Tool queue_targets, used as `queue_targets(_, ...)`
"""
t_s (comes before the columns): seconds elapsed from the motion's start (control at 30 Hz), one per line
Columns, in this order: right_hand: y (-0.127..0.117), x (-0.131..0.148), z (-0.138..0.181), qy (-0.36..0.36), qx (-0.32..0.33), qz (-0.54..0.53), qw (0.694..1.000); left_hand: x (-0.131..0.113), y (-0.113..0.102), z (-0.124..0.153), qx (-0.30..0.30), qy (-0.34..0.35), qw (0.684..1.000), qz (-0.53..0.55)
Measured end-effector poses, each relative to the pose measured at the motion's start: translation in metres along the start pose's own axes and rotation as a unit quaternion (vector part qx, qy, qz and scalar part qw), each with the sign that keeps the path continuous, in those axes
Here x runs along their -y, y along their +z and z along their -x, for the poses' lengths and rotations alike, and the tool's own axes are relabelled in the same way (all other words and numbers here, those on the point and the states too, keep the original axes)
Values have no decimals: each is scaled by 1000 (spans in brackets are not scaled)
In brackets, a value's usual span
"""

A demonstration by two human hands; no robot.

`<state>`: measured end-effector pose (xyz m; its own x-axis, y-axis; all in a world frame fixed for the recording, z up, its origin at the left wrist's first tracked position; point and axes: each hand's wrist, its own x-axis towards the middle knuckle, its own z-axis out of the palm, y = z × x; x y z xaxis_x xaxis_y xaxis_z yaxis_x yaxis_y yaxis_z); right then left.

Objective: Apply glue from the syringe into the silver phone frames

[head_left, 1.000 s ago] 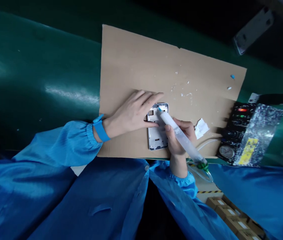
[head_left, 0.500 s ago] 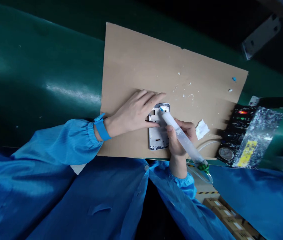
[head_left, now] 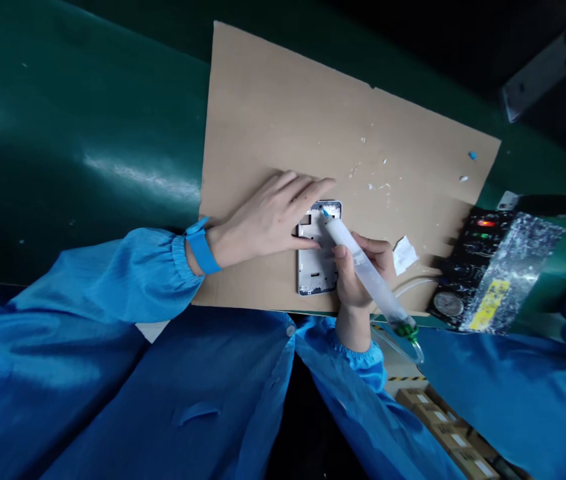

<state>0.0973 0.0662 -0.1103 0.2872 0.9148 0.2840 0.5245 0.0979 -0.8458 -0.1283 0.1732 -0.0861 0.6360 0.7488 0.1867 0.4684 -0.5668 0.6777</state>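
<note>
A silver phone frame lies flat on a brown cardboard sheet. My left hand rests on its upper left edge, fingers stretched out flat, pinning it down. My right hand is wrapped round a clear glue syringe, held like a pen. The syringe's blue tip touches the upper right part of the frame. A green cap and a thin clear hose trail from its rear end.
The cardboard sits on a dark green surface. A black control box with lit red and green lamps and a gauge stands at the right. A white paper scrap lies by my right hand. Cardboard cartons sit below.
The syringe tip has crept slightly right along the top of the frame. Both hands keep their grip; the view has shifted a little.
</note>
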Motion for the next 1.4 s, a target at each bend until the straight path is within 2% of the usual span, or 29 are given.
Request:
queue_targets(0.43,1,9,-6,-22,-9,-18,1000,2,2,0,0,3,1000,-8)
queue_targets(0.8,-1,6,-1,5,-11,2,1000,1,1,1,4,0,1000,6)
queue_targets(0.93,-2,1,3,15,6,-14,1000,0,0,0,5,-6,1000,13)
queue_targets(1.17,-3,-1,1,-9,8,-14,1000,2,3,1,-4,-5,1000,19)
queue_targets(1.4,-7,2,2,12,8,12,1000,6,7,2,-6,-3,1000,24)
